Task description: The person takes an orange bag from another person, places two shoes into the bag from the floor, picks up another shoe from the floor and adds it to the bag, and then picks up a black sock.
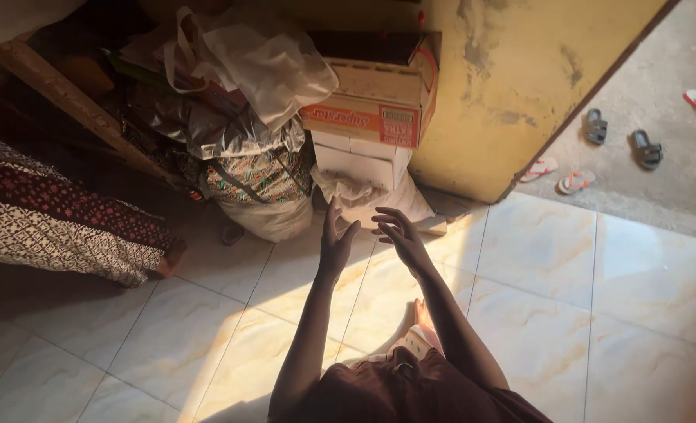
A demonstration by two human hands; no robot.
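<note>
White sack (367,196) slumped on the tiled floor (598,298), against the foot of a stack of boxes, just beyond both hands. Left hand (335,235) raised with fingers straight and together, thumb apart, palm turned inward. Right hand (399,233) beside it, fingers spread and curled loosely. Both empty, pinching nothing, apart from each other and short of the sack. No contact with anything; by the look of it, reaching only, with nothing lifted or shifted so far. Sack, white box (360,160) above it and orange-printed cardboard box (364,106) on top all resting in place.

To the left of the stack, touching it, a patterned bag (258,176) wrapped in clear plastic, with loose plastic bags (270,63) heaped above and draped partly over the top box. Further left, a slanting wooden beam (74,102) and a patterned cloth (50,219) in shadow. To the right, a yellow wall (504,78) with worn paint, close against the stack. Tight corner, then: crowded on the left, walled on the right, open only from the front. Bare foot (422,317) on the tiles below the right forearm. Outside the doorway, on concrete ground (661,196), dark sandals (645,149) and pale flip-flops (575,182), well apart from the hands.
</note>
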